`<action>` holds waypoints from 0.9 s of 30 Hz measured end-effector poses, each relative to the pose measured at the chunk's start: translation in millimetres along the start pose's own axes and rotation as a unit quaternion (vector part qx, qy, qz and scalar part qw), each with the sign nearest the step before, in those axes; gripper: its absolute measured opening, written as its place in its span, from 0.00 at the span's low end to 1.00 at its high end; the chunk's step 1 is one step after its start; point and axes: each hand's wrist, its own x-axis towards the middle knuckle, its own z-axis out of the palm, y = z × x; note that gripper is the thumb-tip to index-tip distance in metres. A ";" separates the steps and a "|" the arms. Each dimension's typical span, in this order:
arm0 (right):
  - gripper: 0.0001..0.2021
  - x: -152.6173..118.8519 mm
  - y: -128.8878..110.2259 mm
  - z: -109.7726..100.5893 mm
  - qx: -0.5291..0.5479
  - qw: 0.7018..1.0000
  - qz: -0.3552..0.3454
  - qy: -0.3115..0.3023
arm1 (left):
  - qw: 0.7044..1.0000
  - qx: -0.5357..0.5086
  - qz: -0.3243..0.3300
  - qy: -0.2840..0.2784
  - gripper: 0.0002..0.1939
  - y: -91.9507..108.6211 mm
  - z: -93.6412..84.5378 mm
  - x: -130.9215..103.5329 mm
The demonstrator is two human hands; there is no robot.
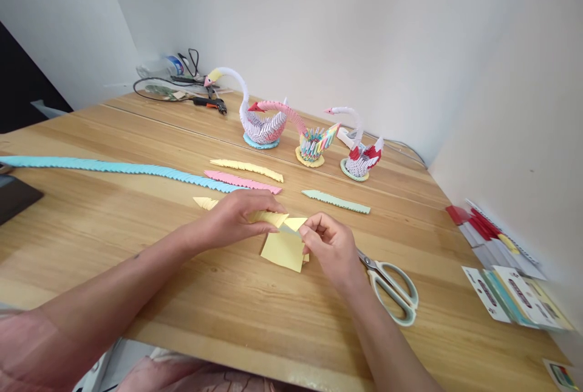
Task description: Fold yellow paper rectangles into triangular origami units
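Observation:
My left hand (243, 216) is closed around a yellow folded-paper strip (270, 218), whose pointed tail sticks out to the left under the hand. In my right hand (330, 243), thumb and forefinger pinch a small folded yellow paper piece (295, 224) at the strip's right end. I cannot tell whether piece and strip are joined. Below the hands, flat yellow paper squares (283, 251) lie on the wooden table (204, 319). Just behind my left hand rest a pink folded strip (243, 182), a yellow folded strip (248, 168) and a long blue one (113, 166).
Scissors (392, 289) lie right of my right hand, with a green folded strip (337, 201) behind. Three paper swans (264, 128) stand at the back. A glue gun (212, 104) with its cable sits back left. Paper packs (514, 296) line the right wall.

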 end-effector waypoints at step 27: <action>0.09 9.3 9.5 -22.5 -0.191 0.975 -0.103 0.039 | 0.996 0.037 -0.055 -0.060 0.14 -6.3 -4.8 -0.7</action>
